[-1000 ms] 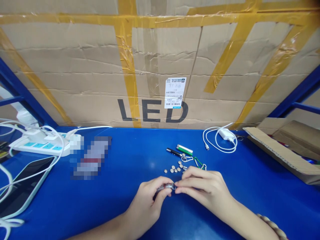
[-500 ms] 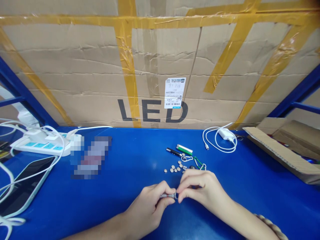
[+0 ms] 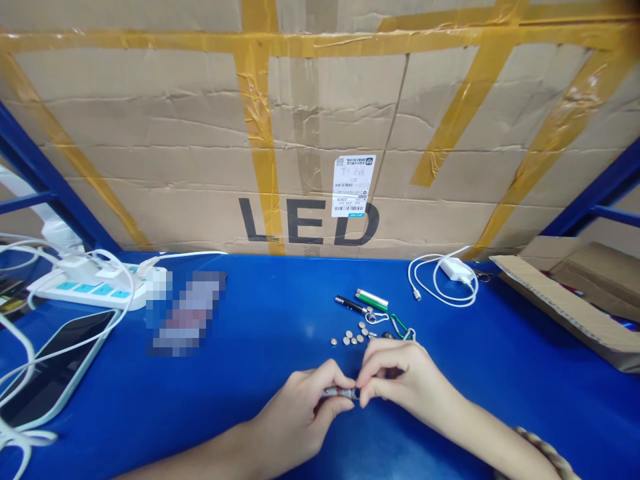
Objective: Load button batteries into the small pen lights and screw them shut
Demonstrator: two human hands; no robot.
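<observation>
gently does it: fine pinching is happening

a big taped cardboard box [image 3: 200,153] is standing along the back edge of the blue table [image 3: 260,300]. well in front of that edge, the right hand [image 3: 413,380] and the left hand [image 3: 307,403] are facing each other. the left one is gripping a slim grey tube [image 3: 336,393] between thumb and forefinger, leaving its right end poking out. the right one is pinching close at that end; whether it is holding a separate piece, i cannot tell.

nearer the back edge, a green-and-silver tube [image 3: 371,299] and a black tube [image 3: 349,304] are lying side by side, and small metal discs [image 3: 347,341] are resting loosely in front of them.

by its look, the grey tube is probably weighing little, staying stiff under pressure and offering a rather slippery surface, so a slack pinch is risking a roll. mid-length is seeming the surest place for holding it. the discs are likely behaving as hard, slick little things, calling for fingertips on their rims.
</observation>
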